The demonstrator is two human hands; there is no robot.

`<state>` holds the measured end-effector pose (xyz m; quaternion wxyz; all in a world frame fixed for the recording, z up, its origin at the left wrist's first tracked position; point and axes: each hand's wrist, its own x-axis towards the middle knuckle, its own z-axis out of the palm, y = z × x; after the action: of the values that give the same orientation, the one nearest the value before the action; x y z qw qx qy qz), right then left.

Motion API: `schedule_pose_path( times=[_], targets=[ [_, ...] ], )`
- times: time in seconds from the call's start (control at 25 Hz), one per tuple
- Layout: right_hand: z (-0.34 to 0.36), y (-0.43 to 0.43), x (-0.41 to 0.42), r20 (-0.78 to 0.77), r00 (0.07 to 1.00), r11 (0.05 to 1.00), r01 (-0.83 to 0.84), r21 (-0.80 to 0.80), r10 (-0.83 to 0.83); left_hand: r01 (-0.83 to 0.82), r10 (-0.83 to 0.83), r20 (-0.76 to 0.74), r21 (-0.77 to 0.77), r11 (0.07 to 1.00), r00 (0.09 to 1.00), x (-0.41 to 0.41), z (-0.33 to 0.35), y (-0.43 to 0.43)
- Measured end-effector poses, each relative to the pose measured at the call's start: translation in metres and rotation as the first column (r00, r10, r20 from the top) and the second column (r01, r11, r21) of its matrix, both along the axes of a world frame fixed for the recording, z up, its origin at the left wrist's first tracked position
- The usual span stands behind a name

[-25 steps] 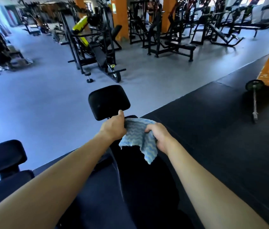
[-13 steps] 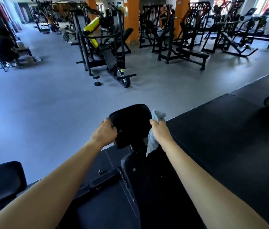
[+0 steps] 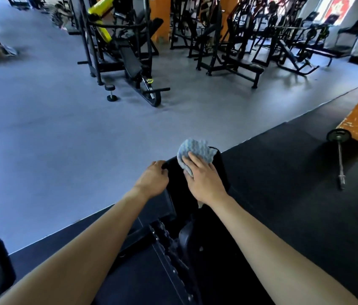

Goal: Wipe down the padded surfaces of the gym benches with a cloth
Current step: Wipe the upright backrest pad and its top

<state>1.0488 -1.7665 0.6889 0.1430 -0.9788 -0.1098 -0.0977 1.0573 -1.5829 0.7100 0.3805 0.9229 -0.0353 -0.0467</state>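
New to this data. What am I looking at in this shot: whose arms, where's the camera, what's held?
No machine here: these are a person's two bare arms, filmed by one wide-angle camera worn on the head, looking forward and down. The left hand grips the left edge of a black bench pad. The right hand presses a blue-grey cloth against the pad's top, fingers fairly straight. To the right a barbell lies on the black floor mat; farther off a dumbbell stands on the grey floor among other gym machines.

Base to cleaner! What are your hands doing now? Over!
Left hand grips the pad edge. Right hand presses the cloth flat on top. Nothing in the way. Over.
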Motion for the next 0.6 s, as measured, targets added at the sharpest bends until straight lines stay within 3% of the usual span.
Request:
schedule_pose_path(
  times=[0.16, 0.36, 0.48, 0.6],
  targets=[
    [0.007, -0.003, 0.039, -0.076, 0.986, 0.985, 0.152, 0.082, -0.146, -0.042, 0.042, -0.002, 0.008, 0.999, 0.999, 0.007, -0.003, 0.001],
    [0.005, 0.032, 0.003, 0.121, 0.971, 0.978, -0.205, -0.028, 0.207, 0.0, 0.001, -0.028, 0.019, 1.0, 1.0, 0.009, -0.003, 0.004],
    [0.021, 0.007, 0.043, -0.042, 0.997, 0.996, -0.07, -0.046, 0.068, -0.003, 0.004, -0.055, 0.006, 1.0, 0.998, 0.01, 0.0, 0.003],
    [0.034, 0.005, 0.067, -0.208, 0.976, 0.984, 0.032, -0.173, -0.068, -0.026, 0.027, -0.055, 0.015, 1.0, 0.998, 0.002, -0.003, -0.002]
  ],
)
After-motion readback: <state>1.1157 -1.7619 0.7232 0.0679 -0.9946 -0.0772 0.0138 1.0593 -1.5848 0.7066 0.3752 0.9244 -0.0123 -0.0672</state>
